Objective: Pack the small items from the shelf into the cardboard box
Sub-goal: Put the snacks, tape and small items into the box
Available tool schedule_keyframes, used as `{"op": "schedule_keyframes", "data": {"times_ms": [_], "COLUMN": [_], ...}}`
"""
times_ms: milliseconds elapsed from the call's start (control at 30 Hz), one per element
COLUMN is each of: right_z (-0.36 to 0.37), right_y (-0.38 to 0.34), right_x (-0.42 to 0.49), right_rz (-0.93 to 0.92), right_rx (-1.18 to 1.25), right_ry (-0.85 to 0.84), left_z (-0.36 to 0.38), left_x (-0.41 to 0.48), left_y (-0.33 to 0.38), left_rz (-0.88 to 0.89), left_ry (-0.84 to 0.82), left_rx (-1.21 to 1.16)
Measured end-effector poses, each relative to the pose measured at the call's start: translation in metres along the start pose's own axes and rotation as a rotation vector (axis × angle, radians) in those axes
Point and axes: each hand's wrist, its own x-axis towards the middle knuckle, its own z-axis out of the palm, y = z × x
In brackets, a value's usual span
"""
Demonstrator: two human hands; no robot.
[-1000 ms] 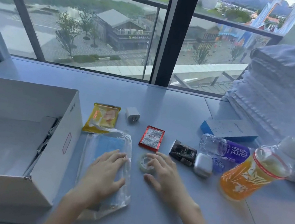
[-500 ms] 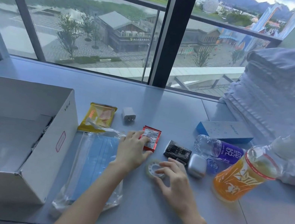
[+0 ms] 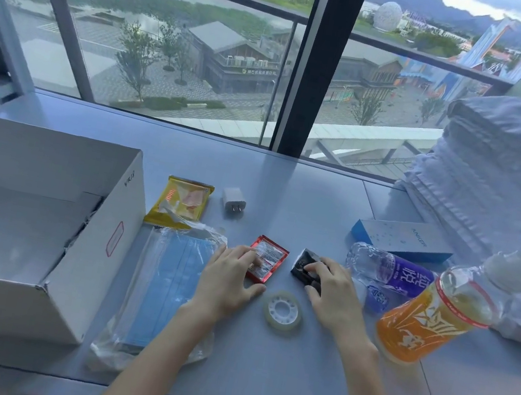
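The cardboard box (image 3: 95, 255) stands open well to the left of your left fingers, and its walls look stiff enough to take dropped items. Far to the right of your right fingers stands the orange drink bottle (image 3: 432, 318). It is probably the heaviest piece and smooth, so wrap it round the middle. The mask pack (image 3: 167, 285) lies just left of your left fingers. It is soft, and its loose film looks slippery, so grip through the stack itself, not the empty plastic. The water bottle (image 3: 389, 268) lies on its side just right of your right fingers. It will likely roll and dent, so hold the labelled belly. Beyond it, the blue carton (image 3: 401, 238) looks rigid and light; take it by the long edges. The yellow snack packet (image 3: 181, 202) sits beyond and to the left of your left fingers. It is light and crinkly, so pinch a sealed edge. Your left hand (image 3: 227, 278) rests its fingertips on the red packet (image 3: 270, 260), thumb spread away on the shelf (image 3: 289, 185). The packet is flat and thin, so slide the thumb under an edge. Your right hand (image 3: 332, 293) curls its fingers over the black packet (image 3: 304, 264), thumb at the near edge, pinching it. The tape roll (image 3: 282, 311) lies between your hands, nearer you than the fingertips. It is hard and light, so hook the hole. The charger plug (image 3: 233, 200) sits beyond your left fingers; grip its body, not the prongs.
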Motion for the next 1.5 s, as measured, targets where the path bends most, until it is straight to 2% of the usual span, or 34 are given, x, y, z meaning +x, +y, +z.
{"op": "schedule_keyframes", "data": {"times_ms": [167,267,400,533,600,800,900,1000,1100,1200,1500], "right_z": [-0.004,-0.004,-0.004,-0.014,-0.024,-0.064,-0.077,-0.085,-0.09,-0.087,-0.043], "right_y": [0.014,0.018,0.015,0.009,-0.003,-0.072,-0.116,-0.159,-0.201,-0.242,-0.364], "right_x": [-0.015,-0.026,-0.037,-0.045,-0.047,-0.033,-0.023,-0.012,-0.003,0.009,0.057], "right_rz": [0.088,0.117,0.14,0.14,0.053,-0.376,-0.622,-0.771,-0.83,-0.826,-0.757], "right_rx": [-0.124,-0.1,0.076,0.318,0.453,0.489,0.418,0.397,0.518,0.609,0.448], "right_ry": [-0.022,0.002,0.056,0.069,0.072,0.135,0.165,0.171,0.102,0.029,-0.284], "left_z": [0.005,0.007,0.005,-0.005,-0.017,-0.088,-0.135,-0.182,-0.228,-0.269,-0.345], "left_x": [-0.008,-0.009,-0.009,-0.013,-0.013,-0.018,-0.029,-0.043,-0.059,-0.073,-0.075], "left_y": [-0.004,-0.005,-0.002,0.007,0.014,0.03,0.024,0.011,-0.014,-0.045,-0.152], "left_rz": [0.031,0.041,0.046,0.088,0.091,0.034,0.005,-0.063,-0.071,-0.055,-0.052], "left_ry": [0.038,0.057,0.102,0.217,0.21,0.017,0.062,0.139,0.207,0.196,0.05], "left_rx": [-0.009,-0.007,-0.062,-0.171,-0.231,-0.574,-0.627,-0.73,-0.651,-0.544,-0.296]}}
